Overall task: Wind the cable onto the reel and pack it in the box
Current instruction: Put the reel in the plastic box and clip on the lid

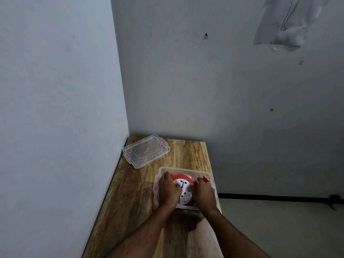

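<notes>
A round red cable reel (181, 177) with a white socket face lies inside a clear plastic box (163, 170) on the wooden table (134, 198). My left hand (169, 189) grips the reel's left side, fingers curled over its face. My right hand (204, 192) holds the reel's right edge inside the box. A red plug (206, 179) with metal pins pokes up just beyond my right hand. The wound cable itself is hidden by the reel and my hands.
The box's clear lid (146, 150) lies flat at the table's far left corner. Walls close in behind and to the left of the table. The table's right edge (214, 175) runs right beside the box, with floor below.
</notes>
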Demonstrator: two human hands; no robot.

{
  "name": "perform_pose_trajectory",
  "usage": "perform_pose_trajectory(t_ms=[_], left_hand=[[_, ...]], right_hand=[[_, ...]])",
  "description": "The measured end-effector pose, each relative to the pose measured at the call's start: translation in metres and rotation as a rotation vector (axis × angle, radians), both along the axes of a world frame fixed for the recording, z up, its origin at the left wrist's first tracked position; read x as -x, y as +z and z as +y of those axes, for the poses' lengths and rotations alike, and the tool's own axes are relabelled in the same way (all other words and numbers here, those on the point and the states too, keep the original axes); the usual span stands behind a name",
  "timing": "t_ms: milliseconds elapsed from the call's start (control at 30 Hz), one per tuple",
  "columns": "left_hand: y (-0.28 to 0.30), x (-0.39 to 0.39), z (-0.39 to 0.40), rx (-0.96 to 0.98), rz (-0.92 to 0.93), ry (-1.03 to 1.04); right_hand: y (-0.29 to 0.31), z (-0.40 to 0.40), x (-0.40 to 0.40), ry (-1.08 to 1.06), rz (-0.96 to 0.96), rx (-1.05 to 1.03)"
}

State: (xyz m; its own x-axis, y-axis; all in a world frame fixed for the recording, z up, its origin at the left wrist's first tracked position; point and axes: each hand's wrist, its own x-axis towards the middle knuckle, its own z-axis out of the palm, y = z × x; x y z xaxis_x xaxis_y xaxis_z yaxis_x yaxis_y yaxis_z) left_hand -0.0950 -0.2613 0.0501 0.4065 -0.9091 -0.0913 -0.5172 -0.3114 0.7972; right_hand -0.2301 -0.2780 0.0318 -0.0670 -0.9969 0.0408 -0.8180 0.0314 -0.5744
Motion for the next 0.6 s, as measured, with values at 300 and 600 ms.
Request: perform_pose_trajectory(t_ms=[300, 600], left_hand=[[0.033, -0.021, -0.02, 0.178, 0.131, 0.039], [0.057, -0.099, -0.059, 0.302, 0.266, 0.303]], right_hand=[[0.033, -0.03, -0.01, -0.017, -0.021, 0.266], [0.066, -0.09, -0.055, 0.172, -0.323, 0.098]])
